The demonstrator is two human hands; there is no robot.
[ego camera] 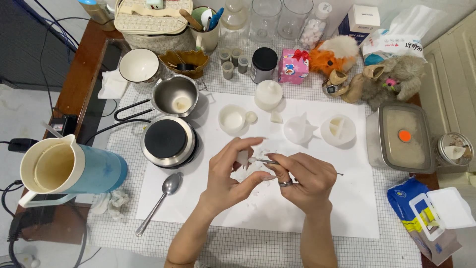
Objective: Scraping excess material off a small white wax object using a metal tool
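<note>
My left hand [229,171] pinches a small white wax piece [243,159] between thumb and fingers above the white paper sheet [347,208]. My right hand [305,181], with a ring on one finger, grips a thin metal tool [270,161] whose tip touches the wax piece; its other end pokes out to the right. White crumbs [255,171] lie on the sheet under the hands.
A small hotplate [168,140], a steel pot [176,96], a spoon [163,196] and a blue jug [64,168] stand on the left. White moulds [338,130] and a white candle [268,94] lie beyond the hands. A lidded steel box [401,136] and a blue packet [421,218] are on the right.
</note>
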